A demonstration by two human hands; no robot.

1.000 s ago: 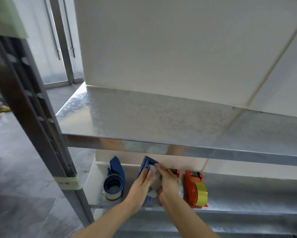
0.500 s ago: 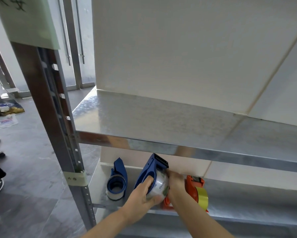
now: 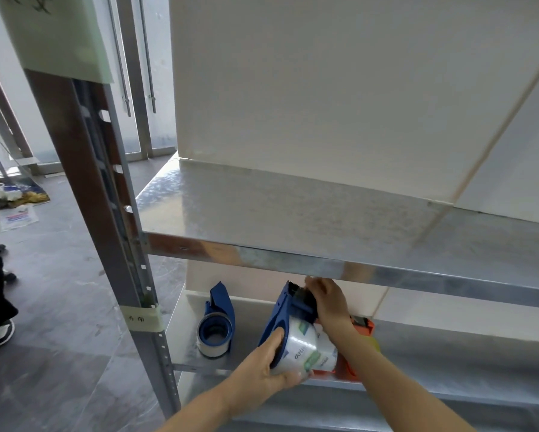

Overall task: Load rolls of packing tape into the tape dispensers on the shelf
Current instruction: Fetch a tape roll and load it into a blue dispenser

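A blue tape dispenser is held in the air just in front of the lower metal shelf, with a clear tape roll seated in it. My left hand grips its lower end and the roll from below. My right hand pinches the dispenser's upper end by the toothed blade, just under the edge of the upper shelf. A second blue dispenser with a roll stands on the lower shelf to the left. An orange dispenser stands behind my right forearm, mostly hidden.
The rack's upright post rises at the left with a taped label. White panels back the upper shelf. On the grey floor at far left are a person's shoe and scattered litter.
The blue dispenser with the clear roll has been lifted off the lower shelf and pulled toward me. My right hand slid up from the roll to the blade end.
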